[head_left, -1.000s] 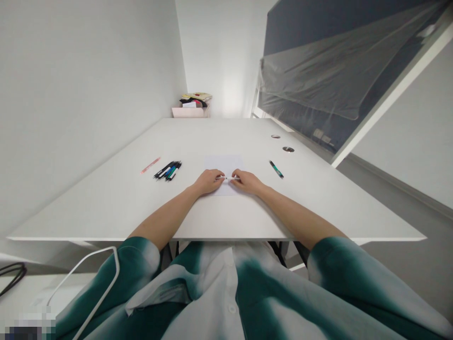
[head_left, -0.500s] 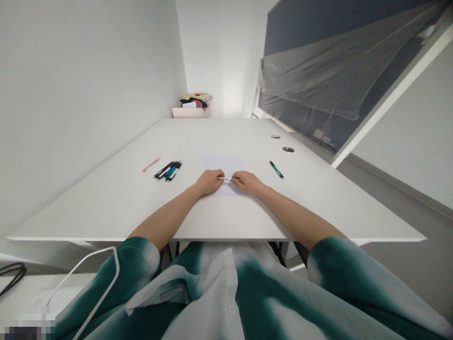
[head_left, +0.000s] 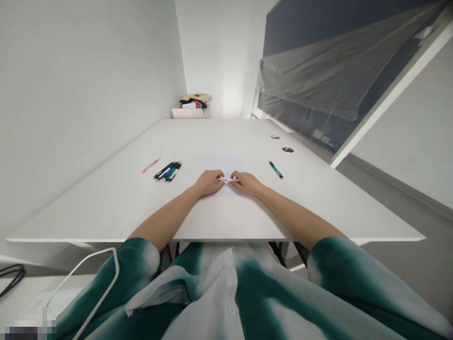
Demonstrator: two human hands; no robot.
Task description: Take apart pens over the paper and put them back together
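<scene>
A wide white table [head_left: 226,222] fills the view. Both forearms [head_left: 163,213] reach forward across it, angling inward, to a sheet of white paper [head_left: 226,163]. Over the paper, the left hand [head_left: 209,182] and right hand [head_left: 249,183] face each other, fingers curled, pinching a slim white pen [head_left: 221,179] held roughly level between them. More white now shows at the right fingertips [head_left: 234,174] than half a second ago; whether the pen has parted is unclear.

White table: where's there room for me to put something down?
The white table is bare beyond the paper, towards the pink box, and along the near edge between the forearms. It's crowded at the paper, where the left hand and right hand hold a slim white thing, and at the pen bunch.
</scene>
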